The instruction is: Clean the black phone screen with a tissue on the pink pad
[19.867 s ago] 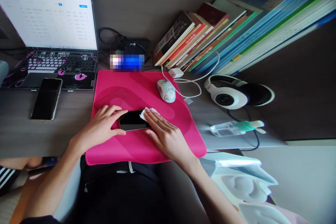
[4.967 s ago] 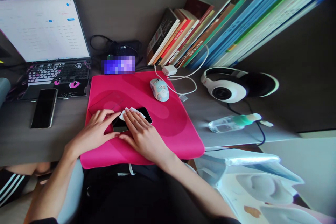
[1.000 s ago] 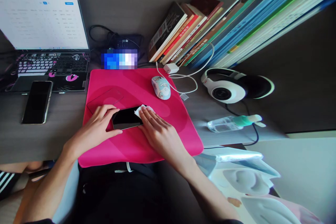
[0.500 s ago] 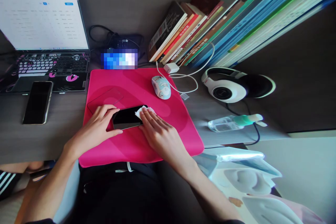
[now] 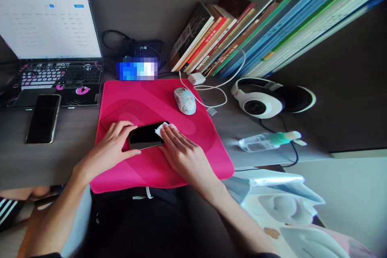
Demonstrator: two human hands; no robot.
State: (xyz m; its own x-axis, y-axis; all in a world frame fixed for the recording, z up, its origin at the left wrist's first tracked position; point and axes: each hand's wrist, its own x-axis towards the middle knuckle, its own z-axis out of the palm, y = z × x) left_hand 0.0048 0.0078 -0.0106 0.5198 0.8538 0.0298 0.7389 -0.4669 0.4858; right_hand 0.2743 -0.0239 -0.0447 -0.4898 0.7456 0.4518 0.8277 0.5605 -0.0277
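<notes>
A black smartphone (image 5: 145,136) lies screen up on a pink desk mat (image 5: 145,173). My left hand (image 5: 113,143) grips its left end, thumb on the near edge and fingers on the far edge. Under the fingertips of my right hand (image 5: 184,153) is a folded white wipe (image 5: 160,128), pressed on the right end of the screen. Just beyond my left hand, a thin clear rectangular sheet (image 5: 121,115) rests on the mat. A patterned computer mouse (image 5: 185,101) sits farther back on the mat.
An open laptop (image 5: 60,82) stands at the back left, a second phone (image 5: 44,119) before it. Leaning books (image 5: 217,36) line the back. On the right are white headphones (image 5: 260,102), a spray bottle (image 5: 260,142), and a charger (image 5: 196,79) with a looped cable. A person's leg (image 5: 15,209) shows lower left.
Almost nothing differs. Both hands keep their places on the phone and the wipe, while the whole view has shifted very slightly.
</notes>
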